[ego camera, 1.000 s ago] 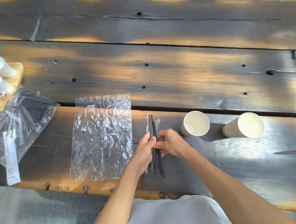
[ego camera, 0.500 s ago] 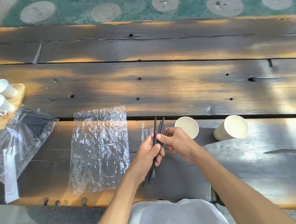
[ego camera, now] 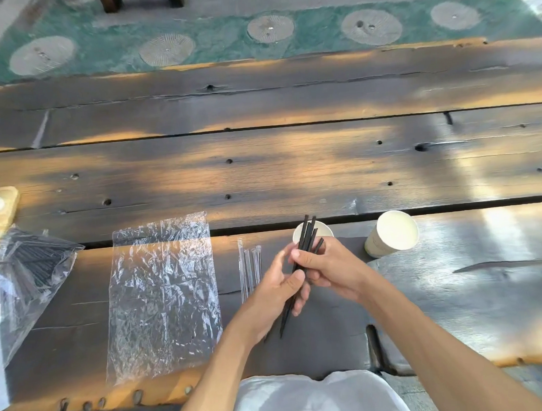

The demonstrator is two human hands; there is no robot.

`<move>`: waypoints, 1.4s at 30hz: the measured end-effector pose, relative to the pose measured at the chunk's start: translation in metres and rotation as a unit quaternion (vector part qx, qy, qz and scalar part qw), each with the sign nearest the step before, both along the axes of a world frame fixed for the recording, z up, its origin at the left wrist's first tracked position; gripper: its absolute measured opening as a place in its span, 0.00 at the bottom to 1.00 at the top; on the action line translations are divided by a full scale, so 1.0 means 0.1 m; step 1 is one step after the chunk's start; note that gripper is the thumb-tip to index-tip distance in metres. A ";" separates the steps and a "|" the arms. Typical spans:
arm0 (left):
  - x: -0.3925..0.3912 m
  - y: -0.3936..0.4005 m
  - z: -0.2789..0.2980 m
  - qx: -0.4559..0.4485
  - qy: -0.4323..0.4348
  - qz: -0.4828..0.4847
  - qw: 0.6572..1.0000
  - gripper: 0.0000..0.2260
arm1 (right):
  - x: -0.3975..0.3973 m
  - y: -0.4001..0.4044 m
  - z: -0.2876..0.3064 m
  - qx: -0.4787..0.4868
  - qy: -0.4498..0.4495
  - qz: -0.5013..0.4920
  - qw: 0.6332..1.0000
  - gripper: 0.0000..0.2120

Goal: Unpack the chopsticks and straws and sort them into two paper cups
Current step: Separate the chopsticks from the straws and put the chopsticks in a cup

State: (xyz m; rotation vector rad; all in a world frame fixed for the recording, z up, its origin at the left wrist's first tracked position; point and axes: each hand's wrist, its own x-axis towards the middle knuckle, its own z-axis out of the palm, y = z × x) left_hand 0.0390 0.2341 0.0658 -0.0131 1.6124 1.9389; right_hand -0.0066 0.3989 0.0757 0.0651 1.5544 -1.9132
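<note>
Both hands hold a bundle of black chopsticks (ego camera: pixel 309 234) lifted off the dark wooden table (ego camera: pixel 262 174). My left hand (ego camera: pixel 277 286) grips the lower half, and my right hand (ego camera: pixel 326 267) pinches the middle. The upper ends tilt over the rim of the nearer white paper cup (ego camera: pixel 326 230). A second paper cup (ego camera: pixel 392 234) leans on its side to the right. Several clear empty wrappers (ego camera: pixel 249 266) lie just left of my hands. A flat clear plastic bag (ego camera: pixel 164 299) lies further left.
At the far left, a crumpled clear bag of black straws (ego camera: pixel 25 281) lies on the table beside a wooden tray (ego camera: pixel 7 206) carrying white cups. Beyond the table's far edge is a green mat with round discs (ego camera: pixel 270 29).
The chopstick bundle has come up off the table and tilted, its tops now over the nearer cup. The clear wrappers stay behind on the table. My view has tipped upward.
</note>
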 end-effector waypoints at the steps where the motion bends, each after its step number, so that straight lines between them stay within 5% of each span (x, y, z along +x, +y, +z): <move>1: 0.00 0.02 0.00 -0.030 0.012 -0.018 0.999 0.18 | -0.02 0.02 0.02 0.018 0.013 -0.035 0.999 0.09; 4: 0.04 0.06 -0.03 -0.109 0.015 -0.027 0.994 0.12 | -0.06 0.08 0.06 0.043 0.058 -0.108 0.992 0.07; 10: 0.06 0.15 -0.03 -0.144 -0.035 0.033 0.988 0.15 | -0.01 0.07 0.06 0.079 0.046 -0.080 0.993 0.08; 25: -0.01 0.17 -0.12 -0.035 -0.066 0.206 0.976 0.13 | -0.01 0.18 0.00 0.013 0.018 -0.104 0.994 0.06; 30: -0.06 0.07 -0.31 -0.036 -0.117 0.297 0.947 0.13 | -0.15 0.35 0.05 0.026 0.033 -0.255 0.966 0.07; 35: -0.01 -0.17 -0.55 -0.051 -0.189 0.355 0.914 0.15 | -0.33 0.55 -0.03 0.123 0.058 -0.382 0.914 0.06; 42: -0.02 -0.26 -0.72 -0.083 -0.236 0.363 0.898 0.13 | -0.37 0.37 -0.29 0.243 0.050 -0.294 0.923 0.05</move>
